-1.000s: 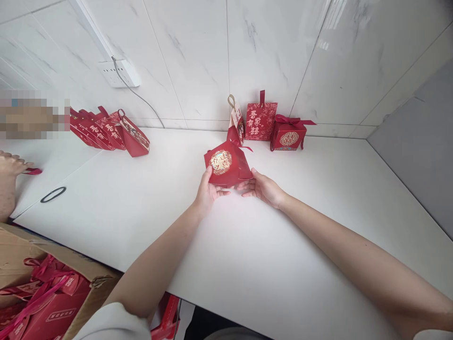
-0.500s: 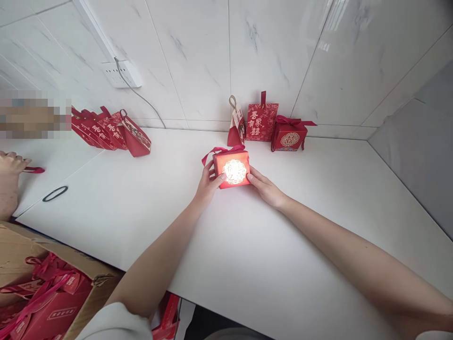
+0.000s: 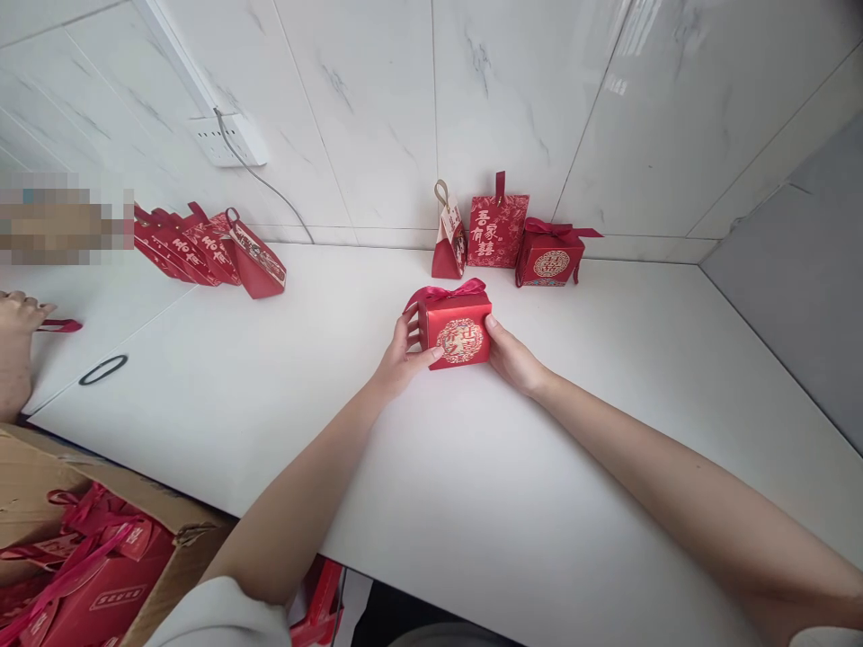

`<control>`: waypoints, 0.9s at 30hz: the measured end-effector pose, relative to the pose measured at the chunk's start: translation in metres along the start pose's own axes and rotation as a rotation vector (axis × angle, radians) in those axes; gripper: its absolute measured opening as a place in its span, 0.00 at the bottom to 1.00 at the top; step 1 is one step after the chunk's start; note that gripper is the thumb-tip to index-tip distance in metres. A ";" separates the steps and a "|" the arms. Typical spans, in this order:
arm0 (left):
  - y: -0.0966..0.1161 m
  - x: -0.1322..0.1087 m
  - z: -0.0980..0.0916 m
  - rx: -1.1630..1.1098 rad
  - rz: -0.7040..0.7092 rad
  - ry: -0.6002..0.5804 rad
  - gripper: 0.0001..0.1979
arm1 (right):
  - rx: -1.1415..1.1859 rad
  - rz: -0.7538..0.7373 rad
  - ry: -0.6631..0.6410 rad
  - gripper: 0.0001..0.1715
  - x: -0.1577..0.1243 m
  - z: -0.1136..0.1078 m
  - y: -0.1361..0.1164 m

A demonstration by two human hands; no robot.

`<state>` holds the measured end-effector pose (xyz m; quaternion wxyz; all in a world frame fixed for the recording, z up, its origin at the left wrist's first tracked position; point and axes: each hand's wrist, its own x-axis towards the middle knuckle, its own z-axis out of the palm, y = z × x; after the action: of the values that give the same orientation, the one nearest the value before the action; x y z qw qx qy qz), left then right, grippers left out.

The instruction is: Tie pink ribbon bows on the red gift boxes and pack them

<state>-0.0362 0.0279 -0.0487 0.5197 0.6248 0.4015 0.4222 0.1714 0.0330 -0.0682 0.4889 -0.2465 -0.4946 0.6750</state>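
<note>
A red gift box (image 3: 472, 314) with a gold round emblem on its front and a ribbon bow (image 3: 449, 289) on top is between my two hands. My left hand (image 3: 406, 362) grips its left side, thumb across the front and fingers behind. On the right side, my right hand (image 3: 513, 355) presses with its thumb near the edge, other fingers mostly hidden. Behind it by the wall stand a triangular red box (image 3: 448, 256) with a loop, a flat red box (image 3: 497, 235) with white characters, and another bowed box (image 3: 549, 261).
Several red boxes (image 3: 202, 252) lean in a row at the left. A black elastic loop (image 3: 103, 369) lies on the white table (image 3: 270, 395). At lower left is a cardboard carton (image 3: 182, 521) of red boxes. Another person's hand (image 3: 20, 314) is at the left edge, near a red ribbon.
The box in my hands has turned and shifted slightly right and nearer. Bright glare on its emblem has gone, so the gold pattern shows.
</note>
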 end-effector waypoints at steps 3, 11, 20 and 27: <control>-0.001 0.001 -0.001 -0.014 -0.023 0.009 0.45 | 0.029 0.031 0.058 0.34 0.002 -0.005 0.003; 0.001 -0.001 0.003 0.046 0.000 0.000 0.47 | 0.036 0.080 0.093 0.36 0.000 -0.004 -0.004; 0.005 -0.003 0.003 0.080 -0.012 -0.009 0.48 | -0.037 0.071 0.037 0.37 -0.003 -0.003 -0.007; 0.004 -0.002 0.002 0.069 -0.038 0.009 0.50 | -0.072 0.039 0.052 0.38 0.001 -0.004 -0.004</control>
<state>-0.0345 0.0246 -0.0448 0.5040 0.6329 0.4297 0.4009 0.1758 0.0353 -0.0661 0.4789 -0.2909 -0.5007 0.6598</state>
